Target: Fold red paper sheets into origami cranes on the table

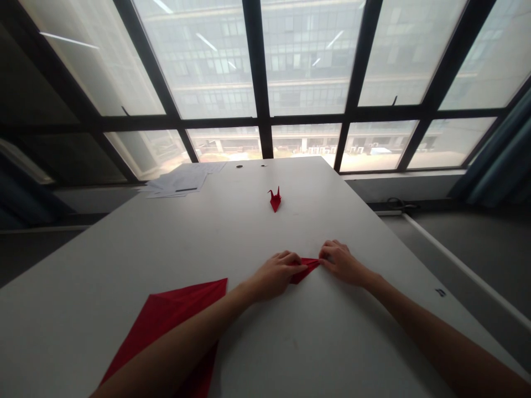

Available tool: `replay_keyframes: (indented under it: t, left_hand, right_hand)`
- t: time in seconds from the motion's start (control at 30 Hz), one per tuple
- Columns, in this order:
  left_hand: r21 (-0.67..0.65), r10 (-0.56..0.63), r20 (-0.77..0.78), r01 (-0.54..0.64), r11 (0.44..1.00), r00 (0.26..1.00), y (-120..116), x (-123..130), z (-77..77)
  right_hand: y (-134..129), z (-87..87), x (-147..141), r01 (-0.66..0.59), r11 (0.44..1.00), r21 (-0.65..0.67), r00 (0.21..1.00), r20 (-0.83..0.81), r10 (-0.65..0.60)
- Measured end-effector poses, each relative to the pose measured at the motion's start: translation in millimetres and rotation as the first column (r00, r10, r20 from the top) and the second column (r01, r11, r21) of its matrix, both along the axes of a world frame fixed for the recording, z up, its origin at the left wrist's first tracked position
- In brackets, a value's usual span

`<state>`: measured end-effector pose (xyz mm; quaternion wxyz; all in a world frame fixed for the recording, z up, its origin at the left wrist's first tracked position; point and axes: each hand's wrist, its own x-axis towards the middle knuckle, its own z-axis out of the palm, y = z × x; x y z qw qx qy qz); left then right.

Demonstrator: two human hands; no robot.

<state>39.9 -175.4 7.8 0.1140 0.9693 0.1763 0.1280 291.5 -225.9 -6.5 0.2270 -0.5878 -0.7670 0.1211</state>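
Observation:
A small folded piece of red paper [306,268] lies on the white table between my two hands. My left hand [279,272] is closed over its left end, with fingers on top and the thumb along its surface. At its right tip, the fingers of my right hand [338,262] pinch the pointed end. Farther up the table stands a finished red paper crane [275,199]. A larger sheet of red paper [166,318], creased near its upper corner, lies at lower left, partly covered by my left forearm.
Several white papers [178,178] lie spread at the table's far left edge, with a dark pen [186,190] on them. The white table [232,232] reaches toward large black-framed windows [261,72]. A small dark mark [440,292] is near its right edge.

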Motion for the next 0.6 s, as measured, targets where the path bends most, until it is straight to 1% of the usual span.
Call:
replay_keyframes:
  t: [0.1,0.17,0.3,0.43,0.6]
  left_hand:
    - [-0.061,0.066,0.057,-0.063,0.996,0.996,-0.6,6.3,2.0]
    - [-0.093,0.138,0.078,-0.131,0.987,0.987,0.9,14.2,2.5]
    - [-0.11,0.257,0.057,-0.25,0.962,0.965,8.3,31.9,-1.5]
    - [-0.106,0.294,0.032,-0.289,0.951,0.955,13.6,41.1,-7.7]
    - [-0.077,0.312,0.003,-0.311,0.947,0.95,13.3,41.9,-9.8]
  right_hand:
    - [0.7,-0.7,0.4,0.004,1.0,0.007,1.0,0.017,-0.004]
    - [1.2,-1.2,-0.6,0.012,1.0,0.009,0.999,0.031,-0.012]
    - [1.3,-1.5,-2.4,0.019,1.0,0.006,0.999,0.049,-0.02]
    - [1.5,-2.0,-3.3,0.038,0.999,-0.001,0.998,0.058,-0.037]
    - [2.9,-3.5,-4.4,0.053,0.999,-0.007,0.997,0.056,-0.053]
